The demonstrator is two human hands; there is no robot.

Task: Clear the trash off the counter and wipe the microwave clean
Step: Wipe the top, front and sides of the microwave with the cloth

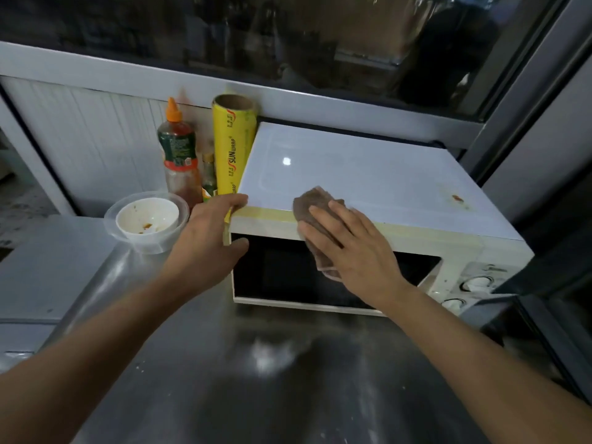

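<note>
A white microwave (368, 174) with a dark door stands on the steel counter (256, 379). My left hand (208, 238) grips its front left corner, fingers over the top edge and thumb on the door. My right hand (352, 248) presses a brown cloth (312, 203) flat against the microwave's front top edge; the cloth hangs down over the door. A small orange-brown stain (457, 198) marks the top near its right side. A dirty white bowl inside a clear plastic container (147, 219) sits left of the microwave.
A sauce bottle with an orange cap (177, 152), a small green bottle (209, 174) and a yellow cling-wrap roll (232, 145) stand against the wall left of the microwave. Two control knobs (477, 283) are at the microwave's right. A dark window runs behind.
</note>
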